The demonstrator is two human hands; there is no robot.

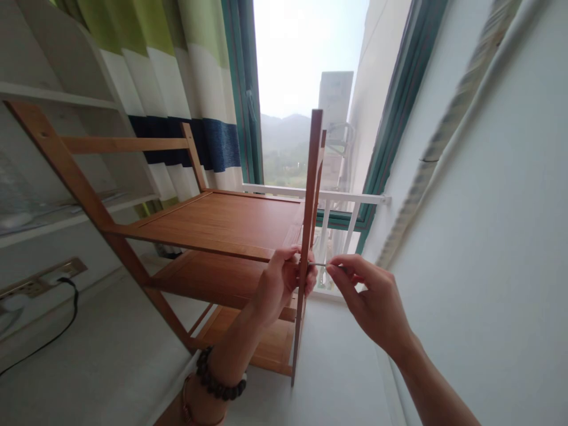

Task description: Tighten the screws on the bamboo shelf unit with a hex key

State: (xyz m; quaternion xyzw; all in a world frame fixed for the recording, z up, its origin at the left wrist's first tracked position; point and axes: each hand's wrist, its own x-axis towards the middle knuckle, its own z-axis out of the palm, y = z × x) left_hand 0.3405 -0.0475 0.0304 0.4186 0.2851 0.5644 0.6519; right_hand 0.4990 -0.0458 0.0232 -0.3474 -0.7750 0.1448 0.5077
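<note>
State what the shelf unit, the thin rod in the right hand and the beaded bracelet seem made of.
Shelf unit: probably wood, satin-varnished; warm brown with soft sheen. Thin rod: likely plain metal; slender, straight, grey. Beaded bracelet: wood or stone, perhaps; dark rounded beads, finish unclear.

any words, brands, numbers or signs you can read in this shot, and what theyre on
None can be read.
Wooden shelf unit: no lettering visible.
Thin metal rod in the right hand: too small to tell any marking.
Wall socket panel: any markings too small and blurred.
Striped curtain: colour bands only.
</note>
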